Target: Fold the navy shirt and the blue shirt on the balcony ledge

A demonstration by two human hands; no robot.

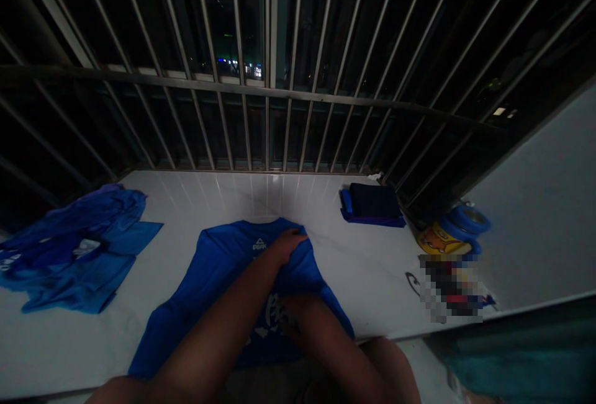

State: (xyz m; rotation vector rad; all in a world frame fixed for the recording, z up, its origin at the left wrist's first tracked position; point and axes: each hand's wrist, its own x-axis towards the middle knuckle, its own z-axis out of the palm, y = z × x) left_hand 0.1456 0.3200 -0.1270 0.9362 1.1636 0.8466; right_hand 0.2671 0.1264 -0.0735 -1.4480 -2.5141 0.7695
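A blue T-shirt with a white "PEAK" logo and white printing lies spread on the white ledge, its collar towards the window bars. Across it reaches my left arm; my left hand is at the shirt's right shoulder, fingers closed on the cloth near the collar. Lower down, my right hand is bent over the white printing. Its fingers curl against the fabric and look pinched on it, though shadow dims them. My forearms cover part of the shirt's middle and lower end.
To the left lies a loose heap of blue clothes. A folded dark stack of cloth sits at the back right. Beyond it are a yellow and blue container and a blurred-out patch of items. Metal bars close off the back.
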